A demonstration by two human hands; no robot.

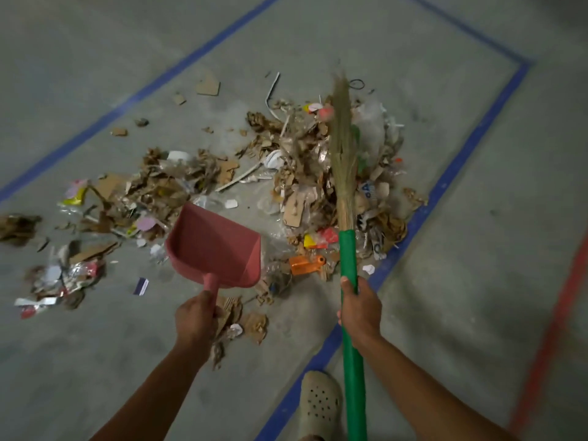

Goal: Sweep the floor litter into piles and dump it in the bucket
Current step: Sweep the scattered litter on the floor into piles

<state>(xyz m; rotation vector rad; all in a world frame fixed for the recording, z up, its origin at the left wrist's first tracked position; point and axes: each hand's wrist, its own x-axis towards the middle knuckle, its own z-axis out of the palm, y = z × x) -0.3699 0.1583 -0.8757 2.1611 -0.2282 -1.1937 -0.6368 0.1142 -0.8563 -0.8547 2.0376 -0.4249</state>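
We record the litter [311, 186] heaped on the dull grey concrete floor [477, 281], inside a rectangle of blue tape [461, 160]. It consists of torn brown cardboard scraps, crumpled clear film, glossy wrappers and one orange plastic piece [305, 264]. A thinner scatter trails off to the left.

The broom [345, 173] lies over the heap's right part, its straw-coloured bristles bound in a tapering bundle. The right hand [361, 310] has its fingers wrapped round the broom's smooth green handle [348, 256].

The left hand [195, 316] clasps the short stem of a matte pink plastic dustpan [216, 246], a flat-bottomed scoop with raised sides, tilted just beside the heap. We cannot tell whether its lip touches the floor.

A pale perforated clog [319, 402] stands at the tape. A red line [553, 329] runs further right.
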